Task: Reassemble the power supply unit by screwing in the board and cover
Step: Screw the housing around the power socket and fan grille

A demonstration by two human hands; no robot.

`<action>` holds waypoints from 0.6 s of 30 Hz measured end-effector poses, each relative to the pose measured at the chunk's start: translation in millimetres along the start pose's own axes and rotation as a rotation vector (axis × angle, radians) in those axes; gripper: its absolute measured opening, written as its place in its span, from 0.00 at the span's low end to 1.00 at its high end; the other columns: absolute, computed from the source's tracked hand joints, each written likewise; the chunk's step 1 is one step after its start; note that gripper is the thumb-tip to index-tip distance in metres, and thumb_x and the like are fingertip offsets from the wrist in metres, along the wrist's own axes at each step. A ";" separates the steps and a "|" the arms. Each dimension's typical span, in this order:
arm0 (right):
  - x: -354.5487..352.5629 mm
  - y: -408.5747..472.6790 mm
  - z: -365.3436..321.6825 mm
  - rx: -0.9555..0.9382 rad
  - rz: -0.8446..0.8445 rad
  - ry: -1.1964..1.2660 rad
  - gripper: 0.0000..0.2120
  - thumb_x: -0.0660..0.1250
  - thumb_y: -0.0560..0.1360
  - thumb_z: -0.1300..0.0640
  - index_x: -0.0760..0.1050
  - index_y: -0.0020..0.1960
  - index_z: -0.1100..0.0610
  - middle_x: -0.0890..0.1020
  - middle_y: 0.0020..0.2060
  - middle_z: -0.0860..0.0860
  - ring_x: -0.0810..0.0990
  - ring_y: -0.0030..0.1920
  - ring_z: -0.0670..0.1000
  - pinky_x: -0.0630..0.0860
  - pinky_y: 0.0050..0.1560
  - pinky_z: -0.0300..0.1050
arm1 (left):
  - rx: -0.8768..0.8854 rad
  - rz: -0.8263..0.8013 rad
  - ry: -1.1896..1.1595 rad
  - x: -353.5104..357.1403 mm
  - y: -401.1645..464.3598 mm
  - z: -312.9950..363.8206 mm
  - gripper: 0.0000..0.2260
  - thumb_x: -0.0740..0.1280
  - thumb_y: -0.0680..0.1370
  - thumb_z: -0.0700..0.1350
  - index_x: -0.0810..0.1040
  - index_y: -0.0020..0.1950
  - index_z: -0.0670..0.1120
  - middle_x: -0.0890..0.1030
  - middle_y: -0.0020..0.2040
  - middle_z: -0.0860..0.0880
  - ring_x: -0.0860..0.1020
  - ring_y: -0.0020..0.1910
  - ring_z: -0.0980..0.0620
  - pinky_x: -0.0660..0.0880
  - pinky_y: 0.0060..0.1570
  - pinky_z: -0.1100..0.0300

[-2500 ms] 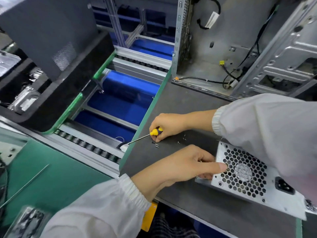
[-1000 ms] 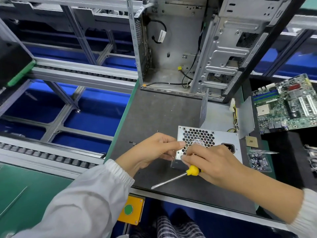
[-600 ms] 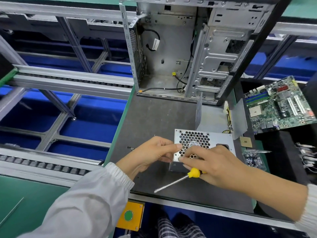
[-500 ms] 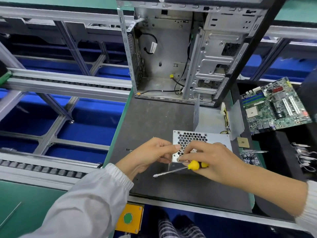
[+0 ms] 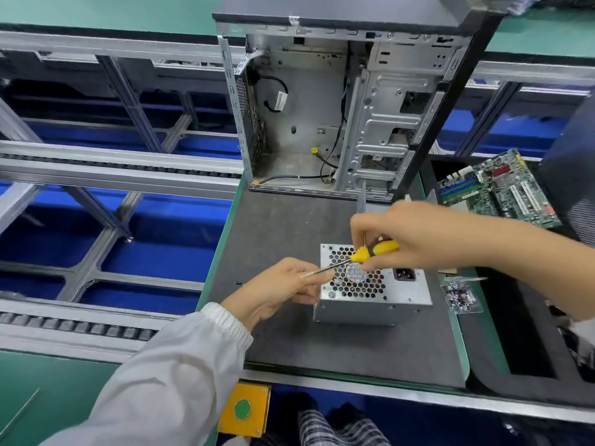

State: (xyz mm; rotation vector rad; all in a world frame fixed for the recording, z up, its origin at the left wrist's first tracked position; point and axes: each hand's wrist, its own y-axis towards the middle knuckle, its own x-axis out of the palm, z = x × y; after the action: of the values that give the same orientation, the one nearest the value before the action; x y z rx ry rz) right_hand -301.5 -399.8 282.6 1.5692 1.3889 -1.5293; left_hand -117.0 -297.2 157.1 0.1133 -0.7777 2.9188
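The right hand (image 5: 415, 235) has lifted the screwdriver (image 5: 360, 257) from beside the power supply unit (image 5: 373, 291) on the mat, its tip now pinched by the left hand (image 5: 283, 289), likely loading a screw.

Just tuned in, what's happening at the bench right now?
A person is working on a silver power supply unit that sits on the dark mat. The right hand grips a yellow-handled screwdriver, its shaft angled down to the left hand, whose fingertips meet the tip beside the unit's honeycomb grille. An open computer case stands behind, a motherboard lies to the right.
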 end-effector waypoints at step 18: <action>-25.1 -1.7 -38.8 -0.135 0.005 -0.698 0.09 0.61 0.77 0.43 0.75 0.51 0.45 0.77 0.46 0.44 0.79 0.47 0.52 0.66 0.34 0.42 | -0.006 -0.050 0.015 3.0 -5.0 4.5 0.20 0.66 0.81 0.48 0.83 0.29 0.53 0.81 0.29 0.56 0.77 0.29 0.63 0.75 0.40 0.66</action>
State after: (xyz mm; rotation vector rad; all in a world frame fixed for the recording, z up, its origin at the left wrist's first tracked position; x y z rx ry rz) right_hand -283.8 -371.8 314.8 0.8219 1.0461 -1.7070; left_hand -119.1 -294.8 163.8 0.1080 -0.7704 2.8665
